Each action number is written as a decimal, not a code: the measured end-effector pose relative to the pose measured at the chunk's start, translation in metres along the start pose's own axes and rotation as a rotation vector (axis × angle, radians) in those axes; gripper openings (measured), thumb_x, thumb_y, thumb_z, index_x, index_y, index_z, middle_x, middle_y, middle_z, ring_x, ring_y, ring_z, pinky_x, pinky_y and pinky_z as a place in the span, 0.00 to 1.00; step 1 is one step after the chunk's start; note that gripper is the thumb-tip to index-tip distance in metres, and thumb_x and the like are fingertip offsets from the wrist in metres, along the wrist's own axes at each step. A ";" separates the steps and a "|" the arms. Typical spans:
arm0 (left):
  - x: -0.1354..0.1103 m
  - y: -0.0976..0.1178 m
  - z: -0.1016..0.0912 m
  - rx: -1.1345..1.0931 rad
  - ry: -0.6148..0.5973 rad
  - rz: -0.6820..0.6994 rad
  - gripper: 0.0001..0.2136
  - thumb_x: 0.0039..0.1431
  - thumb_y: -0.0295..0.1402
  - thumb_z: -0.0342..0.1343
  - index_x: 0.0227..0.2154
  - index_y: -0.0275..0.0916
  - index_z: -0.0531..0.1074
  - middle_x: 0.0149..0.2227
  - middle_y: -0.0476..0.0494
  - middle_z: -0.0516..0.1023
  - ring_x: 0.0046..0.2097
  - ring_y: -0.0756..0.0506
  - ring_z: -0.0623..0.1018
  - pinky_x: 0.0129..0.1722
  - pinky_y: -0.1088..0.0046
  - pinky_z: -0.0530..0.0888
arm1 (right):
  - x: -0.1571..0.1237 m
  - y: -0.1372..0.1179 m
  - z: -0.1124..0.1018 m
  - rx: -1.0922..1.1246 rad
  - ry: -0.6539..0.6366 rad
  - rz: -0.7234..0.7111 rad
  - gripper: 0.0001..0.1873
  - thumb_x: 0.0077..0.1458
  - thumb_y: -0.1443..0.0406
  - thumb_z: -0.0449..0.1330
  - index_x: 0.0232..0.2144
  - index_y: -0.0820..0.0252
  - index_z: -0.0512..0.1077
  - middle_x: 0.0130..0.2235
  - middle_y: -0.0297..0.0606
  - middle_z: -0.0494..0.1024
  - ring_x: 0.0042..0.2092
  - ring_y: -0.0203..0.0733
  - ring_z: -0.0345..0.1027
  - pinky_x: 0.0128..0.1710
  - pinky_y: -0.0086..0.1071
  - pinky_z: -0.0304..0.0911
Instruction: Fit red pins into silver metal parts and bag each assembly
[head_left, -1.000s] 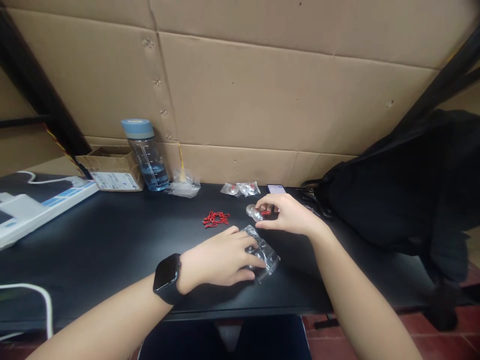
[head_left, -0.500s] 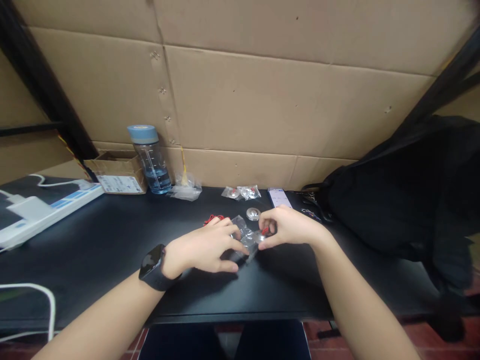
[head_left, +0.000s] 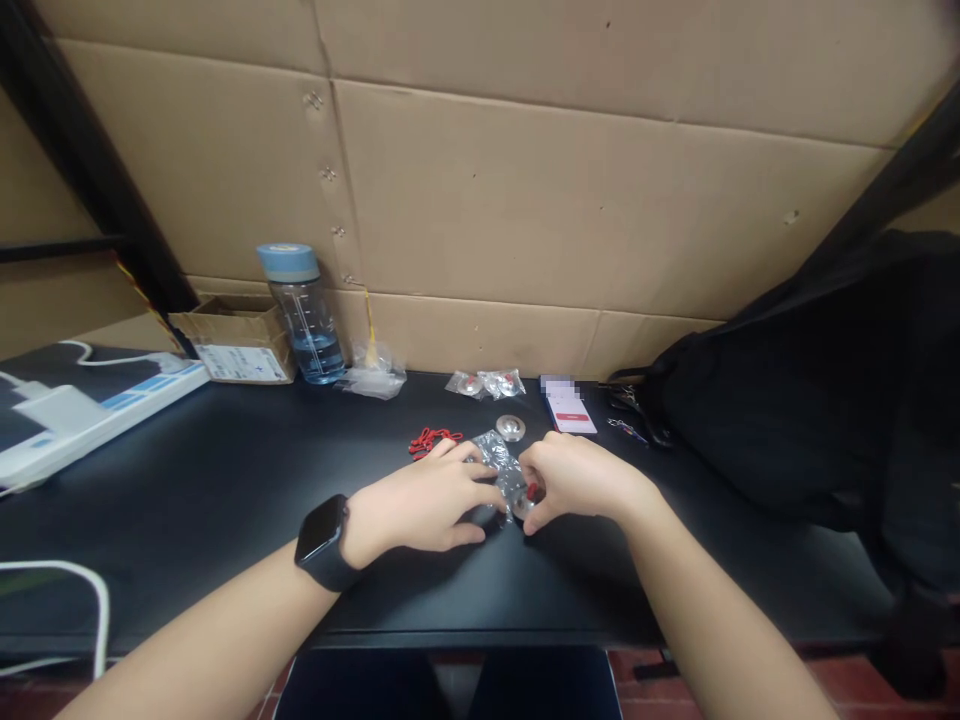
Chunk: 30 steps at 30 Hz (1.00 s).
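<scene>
Head view: a round silvery disc [head_left: 521, 509] with a red cord loop [head_left: 532, 491] is pinched between the thumb and fingers of the right hand [head_left: 585, 475]. Immediately to its left, between the hands, a crinkled clear plastic bag [head_left: 495, 455] is laid on the black tabletop [head_left: 247, 490], its long axis slanted from far left to near right. The bag is partly covered by the spread fingers of the left hand [head_left: 424, 497]; whether it is touched by the disc cannot be told. Beyond the held disc, a second silvery disc [head_left: 511, 428] is seen lying flat.
</scene>
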<state>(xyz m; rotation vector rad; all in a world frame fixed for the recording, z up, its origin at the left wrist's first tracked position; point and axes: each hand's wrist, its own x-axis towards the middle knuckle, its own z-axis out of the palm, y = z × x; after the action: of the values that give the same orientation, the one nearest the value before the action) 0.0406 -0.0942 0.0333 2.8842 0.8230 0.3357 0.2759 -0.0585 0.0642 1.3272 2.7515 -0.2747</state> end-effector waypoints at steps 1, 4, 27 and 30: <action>0.000 0.000 0.000 -0.001 -0.002 0.002 0.18 0.60 0.39 0.63 0.53 0.54 0.74 0.55 0.45 0.76 0.60 0.35 0.67 0.60 0.53 0.64 | 0.000 -0.001 0.000 -0.001 -0.006 -0.004 0.23 0.30 0.49 0.78 0.24 0.55 0.75 0.25 0.36 0.77 0.32 0.48 0.72 0.24 0.32 0.52; -0.002 -0.001 0.001 -0.006 -0.009 -0.001 0.18 0.60 0.39 0.63 0.53 0.56 0.75 0.56 0.45 0.75 0.61 0.35 0.67 0.60 0.51 0.63 | 0.001 -0.004 0.000 -0.013 -0.006 -0.010 0.23 0.33 0.47 0.77 0.24 0.55 0.75 0.26 0.37 0.77 0.31 0.48 0.72 0.24 0.33 0.52; -0.003 -0.005 0.000 -0.001 -0.040 -0.028 0.19 0.60 0.46 0.62 0.54 0.61 0.75 0.65 0.46 0.64 0.64 0.32 0.62 0.59 0.50 0.64 | 0.023 -0.001 0.017 -0.032 0.272 -0.085 0.20 0.48 0.60 0.74 0.36 0.56 0.68 0.40 0.34 0.74 0.40 0.41 0.69 0.32 0.30 0.53; -0.005 -0.004 0.000 0.014 -0.042 -0.045 0.19 0.59 0.44 0.64 0.53 0.61 0.76 0.68 0.47 0.60 0.67 0.30 0.58 0.60 0.47 0.63 | 0.031 -0.003 0.024 -0.102 0.346 -0.063 0.17 0.52 0.60 0.72 0.37 0.56 0.68 0.40 0.37 0.73 0.43 0.45 0.67 0.36 0.32 0.57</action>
<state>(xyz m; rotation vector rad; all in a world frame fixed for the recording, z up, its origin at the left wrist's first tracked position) 0.0348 -0.0934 0.0318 2.8696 0.8857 0.2651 0.2545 -0.0412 0.0368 1.3777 3.0395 0.1032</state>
